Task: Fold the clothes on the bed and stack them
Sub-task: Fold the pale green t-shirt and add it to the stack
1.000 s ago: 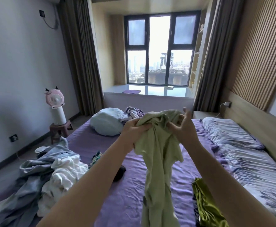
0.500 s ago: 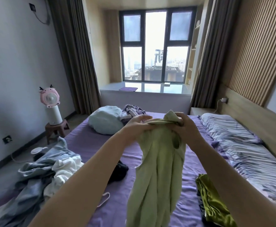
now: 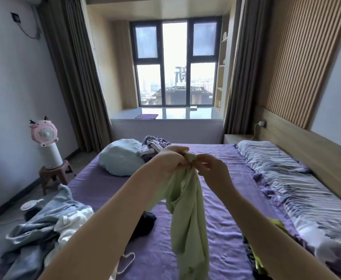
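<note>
gripping pale green garment [image 3: 187,219] top in left hand [image 3: 172,159], right hand [image 3: 211,166] fingers pinching it too

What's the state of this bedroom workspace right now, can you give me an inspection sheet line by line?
Surface: bed, purple sheet, wrinkled.
Job's things: green garment hanging unfolded above the bed; no folded stack seen.
Clutter: blue-and-white clothes pile at left edge; dark item mid-bed; olive clothes at right; bundle far end.
Grippers: left hand grips the garment's top; right hand pinches it.
Cables: charger cord at headboard.
Surroundings: fan on stool, window, curtains.
</note>
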### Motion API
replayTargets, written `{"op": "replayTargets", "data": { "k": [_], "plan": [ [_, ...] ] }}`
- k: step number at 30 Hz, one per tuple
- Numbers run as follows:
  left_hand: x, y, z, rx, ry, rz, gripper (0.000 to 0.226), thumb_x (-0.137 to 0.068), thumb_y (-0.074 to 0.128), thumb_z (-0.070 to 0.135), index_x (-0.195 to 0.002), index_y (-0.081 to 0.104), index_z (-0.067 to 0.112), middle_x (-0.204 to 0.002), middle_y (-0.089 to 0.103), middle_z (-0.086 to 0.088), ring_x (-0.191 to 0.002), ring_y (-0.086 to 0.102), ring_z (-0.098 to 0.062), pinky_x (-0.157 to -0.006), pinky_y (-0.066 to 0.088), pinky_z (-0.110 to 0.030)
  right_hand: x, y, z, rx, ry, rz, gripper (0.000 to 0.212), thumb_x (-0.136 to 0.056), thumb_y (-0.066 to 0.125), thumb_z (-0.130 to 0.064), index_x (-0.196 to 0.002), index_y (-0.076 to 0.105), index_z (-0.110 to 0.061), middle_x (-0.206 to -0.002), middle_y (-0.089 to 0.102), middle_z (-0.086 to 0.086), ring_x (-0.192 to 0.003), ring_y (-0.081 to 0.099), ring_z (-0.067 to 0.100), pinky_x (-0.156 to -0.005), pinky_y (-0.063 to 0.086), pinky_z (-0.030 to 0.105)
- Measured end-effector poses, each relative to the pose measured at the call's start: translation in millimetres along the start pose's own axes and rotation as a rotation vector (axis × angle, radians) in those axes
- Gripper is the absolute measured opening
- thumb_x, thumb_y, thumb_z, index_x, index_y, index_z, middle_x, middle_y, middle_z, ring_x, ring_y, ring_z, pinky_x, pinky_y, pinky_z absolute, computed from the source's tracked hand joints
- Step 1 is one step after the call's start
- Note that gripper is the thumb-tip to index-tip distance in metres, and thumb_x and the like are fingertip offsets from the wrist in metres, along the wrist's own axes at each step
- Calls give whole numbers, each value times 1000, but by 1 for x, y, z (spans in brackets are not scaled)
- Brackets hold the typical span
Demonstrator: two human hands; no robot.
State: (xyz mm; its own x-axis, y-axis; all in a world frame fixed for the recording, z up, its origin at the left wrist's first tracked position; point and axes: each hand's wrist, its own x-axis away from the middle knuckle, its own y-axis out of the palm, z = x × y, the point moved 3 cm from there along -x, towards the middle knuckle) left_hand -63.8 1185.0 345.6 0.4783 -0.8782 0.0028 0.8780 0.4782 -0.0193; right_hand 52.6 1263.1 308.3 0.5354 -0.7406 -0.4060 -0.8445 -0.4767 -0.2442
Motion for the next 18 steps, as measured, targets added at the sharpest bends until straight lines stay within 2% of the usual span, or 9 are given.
{"op": "replayTargets", "data": {
  "k": [2, 3, 5, 7, 10, 13, 14, 16, 18],
  "plan": [
    [-1, -8, -4, -336, 174, 16, 13, -85, 56, -14, -93, 64, -8, -81, 54, -16, -79, 52, -25, -74, 48, -36, -2, 2, -2, -136, 89, -41, 21, -90, 58, -6, -79, 61, -23, -78, 68, 9, -75, 64, 25, -75, 52, 40],
    [-2, -12, -7, -542, 237, 37, 6, -86, 63, -1, -83, 65, -6, -72, 54, -13, -72, 53, -24, -70, 48, -35, -3, 4, -3, -219, 127, -71, 18, -92, 57, -5, -80, 61, -18, -74, 65, 10, -69, 62, 23, -70, 53, 37],
    [-5, -22, -11, -911, 287, 106, 26, -84, 70, 29, -67, 63, 10, -61, 54, 1, -65, 54, -23, -67, 46, -33, -4, 7, -6, -296, 177, -157, 13, -93, 55, -6, -84, 61, -13, -70, 60, 9, -57, 59, 13, -58, 53, 28],
    [-4, -30, -13, -995, 346, 152, 35, -78, 72, 43, -59, 58, 18, -62, 53, 3, -68, 52, -19, -69, 43, -33, -2, 10, -7, -325, 208, -215, 7, -93, 57, -8, -90, 63, -9, -70, 59, 7, -52, 58, 9, -49, 50, 22],
    [0, -39, -11, -790, 453, 134, 39, -77, 78, 32, -52, 51, 18, -62, 46, -1, -68, 43, -15, -66, 35, -29, 4, 12, -2, -369, 229, -252, 8, -91, 61, -11, -95, 66, -9, -74, 61, 4, -62, 58, 11, -54, 49, 20],
    [4, -39, -9, -488, 387, 145, 37, -83, 72, 24, -57, 48, 14, -58, 37, 2, -54, 33, -6, -53, 28, -22, 13, 16, 10, -402, 185, -271, 13, -89, 60, -3, -100, 64, -8, -83, 64, 9, -74, 60, 16, -67, 51, 25],
    [4, -40, -6, -379, 366, 165, 33, -85, 71, 25, -60, 52, 14, -59, 41, 2, -54, 37, -6, -54, 31, -20, 18, 18, 15, -402, 167, -281, 17, -87, 60, 1, -102, 62, -7, -85, 66, 10, -76, 61, 17, -71, 52, 28],
    [4, -43, 6, -176, 323, 197, 20, -87, 69, 27, -75, 63, 12, -69, 55, -2, -65, 50, -12, -64, 40, -25, 31, 24, 29, -368, 169, -309, 24, -84, 62, 7, -103, 62, -7, -82, 70, 7, -75, 64, 16, -75, 53, 29],
    [3, -49, 21, -70, 303, 171, 16, -87, 69, 30, -80, 68, 15, -74, 65, -2, -68, 59, -14, -71, 47, -29, 42, 33, 45, -245, 209, -321, 26, -81, 64, 10, -98, 62, -10, -80, 68, 5, -74, 62, 16, -76, 52, 34]
  ]
}}
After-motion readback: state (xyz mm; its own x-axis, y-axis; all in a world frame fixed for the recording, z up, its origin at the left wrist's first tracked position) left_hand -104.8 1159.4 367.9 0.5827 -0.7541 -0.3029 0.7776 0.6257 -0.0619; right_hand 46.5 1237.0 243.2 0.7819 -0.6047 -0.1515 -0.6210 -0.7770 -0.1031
